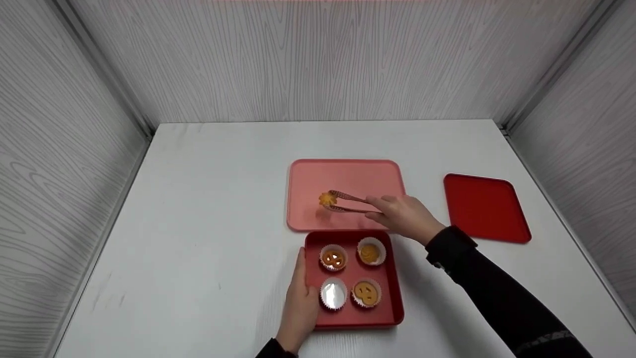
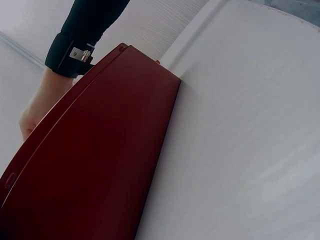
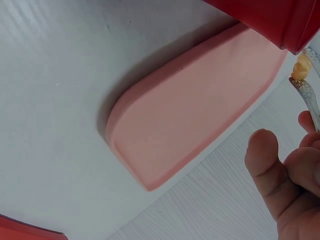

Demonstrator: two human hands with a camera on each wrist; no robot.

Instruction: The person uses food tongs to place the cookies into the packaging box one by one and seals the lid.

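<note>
My right hand (image 1: 405, 216) pinches metal tongs (image 1: 350, 197) above the pink tray (image 1: 348, 174). Between the tong tips is a small golden flower-shaped cookie (image 1: 327, 199), also seen at the edge of the right wrist view. My left hand (image 1: 300, 303) grips the left wall of a deep red box (image 1: 354, 318), its thumb over the rim. Inside stand several white paper cups: pretzel-shaped cookies (image 1: 366, 294) fill two on a diagonal, a swirled cookie (image 1: 369, 253) sits at the back right, and the front-left paper cup (image 1: 334, 293) holds no cookie.
A shallow bright-red tray (image 1: 487, 206) lies to the right on the white table (image 1: 198, 223). The pink tray sits right behind the box. Grey wood-grain panels (image 1: 318, 59) wall in the table at the back and both sides.
</note>
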